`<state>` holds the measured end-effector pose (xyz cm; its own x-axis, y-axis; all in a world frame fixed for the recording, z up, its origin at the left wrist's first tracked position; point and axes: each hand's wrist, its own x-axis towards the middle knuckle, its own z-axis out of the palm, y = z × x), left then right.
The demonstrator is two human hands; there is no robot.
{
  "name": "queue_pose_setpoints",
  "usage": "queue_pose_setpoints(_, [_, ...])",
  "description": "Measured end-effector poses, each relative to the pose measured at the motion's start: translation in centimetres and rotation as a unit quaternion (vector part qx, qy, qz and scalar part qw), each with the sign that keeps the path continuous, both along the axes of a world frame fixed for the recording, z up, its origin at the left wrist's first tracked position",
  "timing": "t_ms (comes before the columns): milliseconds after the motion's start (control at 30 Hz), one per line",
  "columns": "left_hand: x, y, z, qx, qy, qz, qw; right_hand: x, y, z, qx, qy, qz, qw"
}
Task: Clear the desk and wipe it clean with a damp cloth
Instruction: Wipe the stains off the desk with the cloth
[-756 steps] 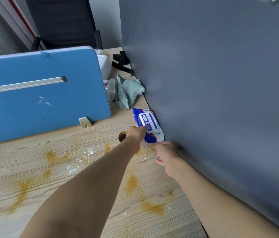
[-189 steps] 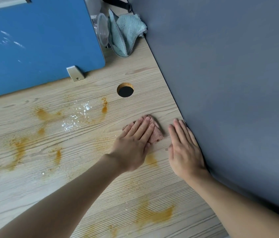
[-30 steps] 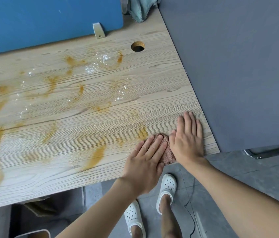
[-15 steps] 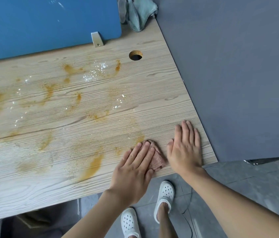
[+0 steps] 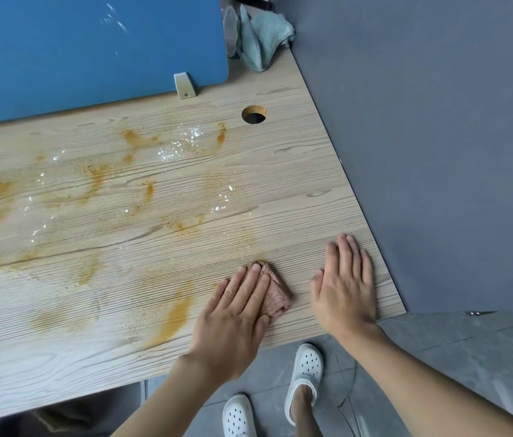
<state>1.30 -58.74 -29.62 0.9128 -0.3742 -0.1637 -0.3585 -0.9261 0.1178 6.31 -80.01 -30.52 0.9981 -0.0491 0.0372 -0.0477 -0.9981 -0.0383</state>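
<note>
Wiping's barely begun: orange stains [image 5: 176, 316] streak most of the table [image 5: 280, 171], and only the strip along the right edge looks clean. The cloth [image 5: 275, 296] sits near the front right corner, pinned under the left hand [image 5: 236, 313], fingers straight, pressing flat. The right hand [image 5: 345, 288] lies just beside it, palm down, fingers straight, holding nothing. Plenty left leftward.
</note>
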Motion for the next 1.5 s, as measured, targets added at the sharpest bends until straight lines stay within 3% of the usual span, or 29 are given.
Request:
queue_pose_setpoints(200, [1.9, -3.5, 0.0, 0.004, 0.008, 0.000, 1.000, 0.0, 0.1, -0.1, -0.005, 0.001, 0.001, 1.000])
queue_pose_setpoints(833, [1.4, -0.2, 0.3, 0.016, 0.007, 0.024, 1.000, -0.1, 0.0, -0.2, -0.004, -0.001, 0.001, 1.000])
queue_pose_setpoints(1033, [4.2, -3.6, 0.7, 0.016, 0.058, 0.049, 0.997, 0.0, 0.1, -0.2, 0.002, -0.004, -0.001, 1.000])
queue_pose_setpoints(1233, [2.8, -0.7, 0.5, 0.018, 0.017, 0.035, 0.999, -0.1, 0.0, -0.2, 0.003, -0.001, 0.005, 1.000])
queue_pose_setpoints(1500, [5.6, -2.8, 1.9, 0.046, 0.071, 0.026, 0.996, -0.2, -0.1, -0.3, 0.003, -0.004, 0.008, 1.000])
